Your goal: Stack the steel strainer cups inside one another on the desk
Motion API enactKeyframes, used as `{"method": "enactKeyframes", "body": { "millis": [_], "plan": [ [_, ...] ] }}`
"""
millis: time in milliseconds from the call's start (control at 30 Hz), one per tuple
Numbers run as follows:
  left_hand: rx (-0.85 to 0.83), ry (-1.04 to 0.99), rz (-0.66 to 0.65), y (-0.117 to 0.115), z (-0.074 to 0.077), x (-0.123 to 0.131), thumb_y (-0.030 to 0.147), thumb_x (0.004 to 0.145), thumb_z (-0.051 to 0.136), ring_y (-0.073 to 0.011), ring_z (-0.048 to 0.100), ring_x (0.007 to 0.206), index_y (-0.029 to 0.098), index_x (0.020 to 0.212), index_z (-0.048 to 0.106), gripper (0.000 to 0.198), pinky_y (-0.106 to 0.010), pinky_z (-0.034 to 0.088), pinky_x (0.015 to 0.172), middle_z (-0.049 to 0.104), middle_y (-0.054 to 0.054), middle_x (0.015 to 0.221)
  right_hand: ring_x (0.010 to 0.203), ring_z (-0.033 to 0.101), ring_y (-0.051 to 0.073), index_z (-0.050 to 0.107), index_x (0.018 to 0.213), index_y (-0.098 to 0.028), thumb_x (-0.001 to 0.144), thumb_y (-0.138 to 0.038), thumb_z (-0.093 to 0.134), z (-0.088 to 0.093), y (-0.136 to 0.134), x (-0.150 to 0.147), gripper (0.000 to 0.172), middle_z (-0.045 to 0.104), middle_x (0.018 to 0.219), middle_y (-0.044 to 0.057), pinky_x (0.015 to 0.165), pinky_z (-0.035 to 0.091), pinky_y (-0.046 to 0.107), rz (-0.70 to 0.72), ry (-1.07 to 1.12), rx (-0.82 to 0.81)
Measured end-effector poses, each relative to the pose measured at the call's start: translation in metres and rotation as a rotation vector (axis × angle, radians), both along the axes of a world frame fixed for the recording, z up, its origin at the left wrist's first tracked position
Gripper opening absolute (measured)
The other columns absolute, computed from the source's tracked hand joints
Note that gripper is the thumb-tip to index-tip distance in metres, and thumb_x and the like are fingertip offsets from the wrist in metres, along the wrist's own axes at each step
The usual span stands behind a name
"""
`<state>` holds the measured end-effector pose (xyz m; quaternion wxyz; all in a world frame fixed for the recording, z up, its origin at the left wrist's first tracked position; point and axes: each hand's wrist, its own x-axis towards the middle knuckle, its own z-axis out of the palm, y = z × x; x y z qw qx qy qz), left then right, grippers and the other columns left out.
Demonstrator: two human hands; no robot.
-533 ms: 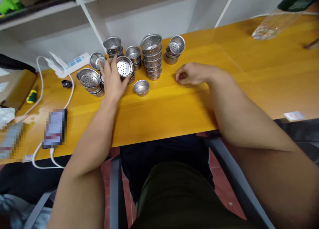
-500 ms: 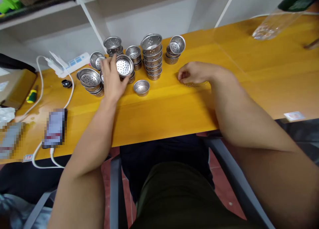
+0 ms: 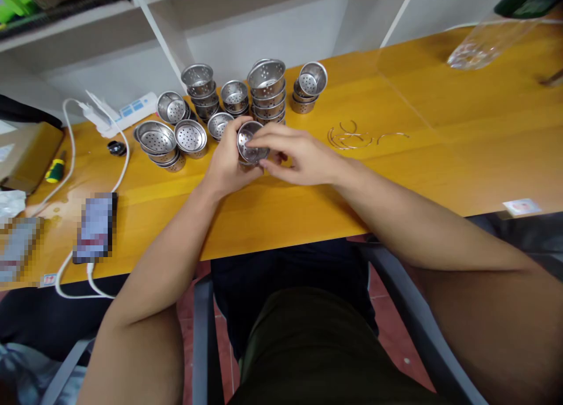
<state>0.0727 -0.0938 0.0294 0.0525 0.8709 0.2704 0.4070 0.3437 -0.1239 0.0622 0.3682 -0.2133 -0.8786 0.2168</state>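
My left hand (image 3: 229,164) and my right hand (image 3: 294,154) meet over the yellow table (image 3: 281,205), both closed around one small perforated steel strainer cup (image 3: 250,142) held tilted just above the wood. My right fingers pinch at its rim; whether they also hold a wire I cannot tell. Behind them stand several more strainer cups, some stacked (image 3: 266,91), some single (image 3: 190,136). A few thin bent wire clips (image 3: 352,138) lie loose on the table to the right of my hands.
A white power strip (image 3: 125,111) with its cable runs along the back left. A phone (image 3: 95,226), a yellow screwdriver (image 3: 56,169) and a brown box (image 3: 26,152) lie at the left. A clear plastic bag (image 3: 488,41) sits far right. Shelving stands behind the table.
My left hand came away from the cup cluster with one strainer cup. My right hand left the wire clips and moved left to join it at the cup.
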Motion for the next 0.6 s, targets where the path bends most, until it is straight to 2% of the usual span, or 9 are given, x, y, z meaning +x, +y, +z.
{"method": "enactKeyframes", "body": {
  "millis": [67, 133, 233, 367, 433, 500, 600],
  "plan": [
    [-0.040, 0.020, 0.011, 0.004, -0.005, 0.001, 0.072, 0.104, 0.088, -0.0389, 0.074, 0.150, 0.037, 0.175, 0.036, 0.095, -0.071, 0.066, 0.131, 0.068, -0.016, 0.163, 0.111, 0.073, 0.029, 0.078, 0.131, -0.024, 0.123, -0.040, 0.061, -0.004, -0.001, -0.008, 0.024, 0.077, 0.137, 0.015, 0.094, 0.061, 0.044, 0.057, 0.000, 0.029],
    [-0.085, 0.032, 0.022, 0.007, -0.008, 0.001, 0.076, 0.102, 0.090, -0.0412, 0.071, 0.155, 0.034, 0.171, 0.043, 0.094, -0.073, 0.061, 0.138, 0.068, -0.017, 0.164, 0.105, 0.071, 0.028, 0.072, 0.114, -0.025, 0.123, -0.040, 0.064, -0.005, 0.001, -0.010, 0.020, 0.075, 0.120, 0.012, 0.095, 0.060, 0.044, 0.054, 0.005, 0.025],
    [-0.186, 0.023, 0.012, 0.007, -0.006, 0.005, 0.076, 0.102, 0.091, -0.0434, 0.068, 0.160, 0.030, 0.163, 0.056, 0.085, -0.073, 0.055, 0.146, 0.070, -0.017, 0.162, 0.099, 0.065, 0.028, 0.061, 0.101, -0.026, 0.120, -0.045, 0.070, 0.000, 0.002, -0.007, 0.029, 0.069, 0.107, 0.008, 0.094, 0.057, 0.045, -0.028, 0.028, -0.016],
    [-0.246, -0.017, 0.027, 0.001, -0.001, 0.014, 0.079, 0.104, 0.087, -0.0459, 0.063, 0.169, 0.029, 0.162, 0.058, 0.082, -0.072, 0.048, 0.152, 0.069, -0.017, 0.166, 0.093, 0.060, 0.028, 0.055, 0.096, -0.027, 0.116, -0.050, 0.076, 0.002, -0.005, -0.012, 0.037, 0.064, 0.103, 0.007, 0.092, 0.057, 0.049, -0.148, 0.065, -0.099],
    [-0.238, -0.022, 0.039, -0.001, 0.000, 0.017, 0.081, 0.103, 0.087, -0.0461, 0.063, 0.169, 0.031, 0.161, 0.059, 0.082, -0.073, 0.047, 0.153, 0.069, -0.017, 0.165, 0.093, 0.059, 0.029, 0.054, 0.096, -0.028, 0.115, -0.063, 0.079, 0.002, -0.008, -0.017, 0.046, 0.063, 0.103, 0.007, 0.091, 0.058, 0.050, -0.205, 0.096, -0.158],
    [-0.212, -0.025, 0.050, -0.001, 0.000, 0.017, 0.083, 0.101, 0.088, -0.0464, 0.065, 0.165, 0.031, 0.160, 0.059, 0.084, -0.076, 0.048, 0.151, 0.071, -0.017, 0.163, 0.093, 0.058, 0.030, 0.053, 0.097, -0.030, 0.111, -0.084, 0.077, 0.002, -0.008, -0.020, 0.061, 0.060, 0.100, 0.007, 0.089, 0.060, 0.050, -0.242, 0.149, -0.245],
    [-0.203, -0.045, 0.113, 0.001, -0.001, 0.010, 0.088, 0.094, 0.094, -0.0493, 0.062, 0.168, 0.033, 0.160, 0.061, 0.092, -0.080, 0.048, 0.150, 0.069, -0.015, 0.162, 0.084, 0.055, 0.029, 0.048, 0.095, -0.031, 0.103, -0.109, 0.065, 0.010, 0.000, -0.011, 0.080, 0.054, 0.089, 0.005, 0.080, 0.058, 0.049, -0.171, 0.291, -0.399]
  ]
}}
